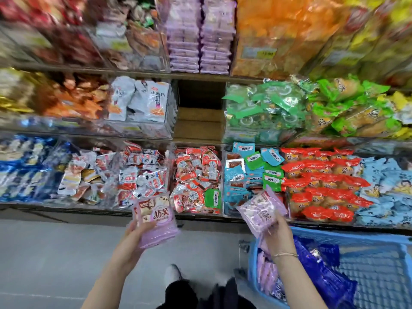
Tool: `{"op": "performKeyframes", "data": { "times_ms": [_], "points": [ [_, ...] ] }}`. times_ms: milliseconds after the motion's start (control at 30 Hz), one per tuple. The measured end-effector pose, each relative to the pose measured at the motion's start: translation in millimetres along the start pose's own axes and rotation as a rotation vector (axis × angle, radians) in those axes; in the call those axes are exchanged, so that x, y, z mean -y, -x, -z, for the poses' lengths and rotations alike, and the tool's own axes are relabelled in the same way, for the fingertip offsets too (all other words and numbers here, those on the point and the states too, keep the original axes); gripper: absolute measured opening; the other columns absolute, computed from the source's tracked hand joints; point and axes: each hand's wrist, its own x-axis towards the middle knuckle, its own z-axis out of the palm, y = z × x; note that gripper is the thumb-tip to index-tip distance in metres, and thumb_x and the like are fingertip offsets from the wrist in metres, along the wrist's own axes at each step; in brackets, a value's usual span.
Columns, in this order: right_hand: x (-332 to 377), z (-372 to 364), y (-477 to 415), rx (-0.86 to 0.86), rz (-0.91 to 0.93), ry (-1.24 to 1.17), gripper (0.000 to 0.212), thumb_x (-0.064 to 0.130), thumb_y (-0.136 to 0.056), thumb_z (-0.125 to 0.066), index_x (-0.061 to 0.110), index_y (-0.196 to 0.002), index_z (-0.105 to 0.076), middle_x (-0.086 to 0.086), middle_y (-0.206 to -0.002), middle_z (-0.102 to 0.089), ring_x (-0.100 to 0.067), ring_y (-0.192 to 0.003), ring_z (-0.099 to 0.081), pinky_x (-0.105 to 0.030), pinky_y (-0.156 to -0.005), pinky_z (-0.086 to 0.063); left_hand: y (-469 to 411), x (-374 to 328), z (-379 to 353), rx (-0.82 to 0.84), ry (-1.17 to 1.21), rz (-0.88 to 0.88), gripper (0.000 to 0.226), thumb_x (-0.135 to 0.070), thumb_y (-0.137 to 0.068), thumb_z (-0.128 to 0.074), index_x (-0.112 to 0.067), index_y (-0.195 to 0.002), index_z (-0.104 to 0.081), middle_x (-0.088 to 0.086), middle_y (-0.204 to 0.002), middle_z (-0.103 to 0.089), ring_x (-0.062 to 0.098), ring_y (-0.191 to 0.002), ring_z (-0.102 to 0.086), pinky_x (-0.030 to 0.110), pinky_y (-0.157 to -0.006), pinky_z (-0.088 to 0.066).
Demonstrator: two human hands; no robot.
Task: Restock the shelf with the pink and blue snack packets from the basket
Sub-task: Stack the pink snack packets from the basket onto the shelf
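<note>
While your left hand [133, 239] grips a pink packet stack [156, 217] and your right hand [278, 236] pinches a second pink stack [262, 209] above the basket [347, 234], clamp their flat faces: they look light, soft, slippery.

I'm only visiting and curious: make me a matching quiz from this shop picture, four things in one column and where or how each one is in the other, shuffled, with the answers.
Things
1. blue basket
2. dark blue packets
3. left hand
4. empty bay

Places or states
A. middle shelf, between grey packets and green packets
B. lower right, beneath the right hand, which grips a pink packet
C. grips a stack of pink packets
D. lying inside the basket

Pairs: 1-B, 2-D, 3-C, 4-A
</note>
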Motion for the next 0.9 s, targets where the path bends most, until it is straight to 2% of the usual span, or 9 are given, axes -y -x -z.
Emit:
{"op": "performKeyframes", "data": {
  "times_ms": [100, 200, 267, 367, 467, 600, 667, 733, 900],
  "points": [
    [-10, -50, 14, 0.199, -0.068, -0.186, 0.035, 0.048, -0.094, -0.037, 0.029, -0.115, -0.058, -0.004, -0.110, -0.066, -0.022, -0.103, -0.060, -0.042, -0.094, -0.046, -9, -36, 23, 0.051, -0.012, -0.030, 0.063, -0.009, -0.061, -0.073, -0.007, -0.121, -0.056, 0.017, -0.124, -0.060, 0.030, -0.104, -0.062, 0.036, -0.079, -0.048],
    [-9, -98, 30, 0.364, -0.146, -0.259, 0.049, 0.061, -0.082, -0.043, 0.032, -0.119, -0.057, -0.013, -0.111, -0.068, -0.037, -0.106, -0.063, -0.041, -0.079, -0.057, -22, -65, 36, 0.090, -0.034, -0.070, 0.067, -0.005, -0.060, -0.073, -0.005, -0.125, -0.055, 0.016, -0.119, -0.065, 0.030, -0.103, -0.062, 0.037, -0.082, -0.048],
    [0, -127, 38, 0.414, -0.197, -0.261, 0.047, 0.055, -0.078, -0.050, 0.028, -0.115, -0.058, -0.017, -0.111, -0.068, -0.041, -0.104, -0.063, -0.046, -0.076, -0.058, -30, -85, 39, 0.114, -0.018, -0.098, 0.058, -0.007, -0.063, -0.068, -0.007, -0.120, -0.058, 0.012, -0.107, -0.071, 0.025, -0.091, -0.068, 0.035, -0.075, -0.052],
    [11, -163, 34, 0.443, -0.166, -0.137, 0.028, 0.019, -0.084, -0.058, 0.014, -0.111, -0.056, -0.016, -0.118, -0.064, -0.029, -0.098, -0.067, -0.036, -0.069, -0.059, -46, -115, 40, 0.122, -0.004, -0.119, 0.060, -0.007, -0.065, -0.068, -0.009, -0.123, -0.056, 0.010, -0.107, -0.071, 0.024, -0.091, -0.067, 0.033, -0.074, -0.050],
    [24, -198, 20, 0.452, -0.047, 0.015, 0.043, -0.009, -0.084, -0.050, 0.015, -0.119, -0.050, -0.012, -0.123, -0.059, -0.028, -0.108, -0.061, -0.039, -0.083, -0.054, -64, -147, 33, 0.142, -0.024, -0.141, 0.061, -0.007, -0.073, -0.067, -0.010, -0.131, -0.049, 0.014, -0.120, -0.064, 0.026, -0.100, -0.062, 0.035, -0.084, -0.048],
    [53, -246, 0, 0.522, 0.038, 0.085, 0.051, -0.013, -0.086, -0.047, 0.013, -0.130, -0.044, -0.013, -0.117, -0.065, -0.026, -0.101, -0.067, -0.034, -0.075, -0.057, -82, -191, 17, 0.162, -0.058, -0.203, 0.089, -0.019, -0.061, -0.080, -0.013, -0.138, -0.037, 0.000, -0.123, -0.057, 0.024, -0.117, -0.050, 0.045, -0.107, -0.033],
    [71, -270, -10, 0.514, 0.121, 0.122, 0.044, -0.010, -0.087, -0.049, 0.014, -0.124, -0.048, -0.009, -0.110, -0.068, -0.021, -0.096, -0.068, -0.028, -0.070, -0.057, -90, -217, 6, 0.161, -0.093, -0.229, 0.102, -0.022, -0.051, -0.087, -0.010, -0.140, -0.038, 0.008, -0.121, -0.061, 0.030, -0.114, -0.057, 0.053, -0.105, -0.038],
    [94, -294, -18, 0.495, 0.200, 0.092, 0.032, -0.008, -0.088, -0.050, 0.012, -0.113, -0.053, -0.010, -0.102, -0.070, -0.017, -0.087, -0.071, -0.025, -0.066, -0.057, -98, -243, -7, 0.172, -0.117, -0.284, 0.094, -0.019, -0.048, -0.086, -0.010, -0.133, -0.047, 0.013, -0.112, -0.067, 0.029, -0.094, -0.066, 0.050, -0.086, -0.052],
    [156, -347, -32, 0.510, 0.389, 0.032, 0.020, -0.002, -0.087, -0.055, 0.013, -0.099, -0.058, -0.004, -0.089, -0.073, -0.011, -0.081, -0.071, -0.021, -0.062, -0.056, -115, -292, -36, 0.203, -0.112, -0.372, 0.078, -0.030, -0.052, -0.084, -0.024, -0.122, -0.051, -0.002, -0.125, -0.059, 0.018, -0.111, -0.055, 0.047, -0.098, -0.039]
  ]
}}
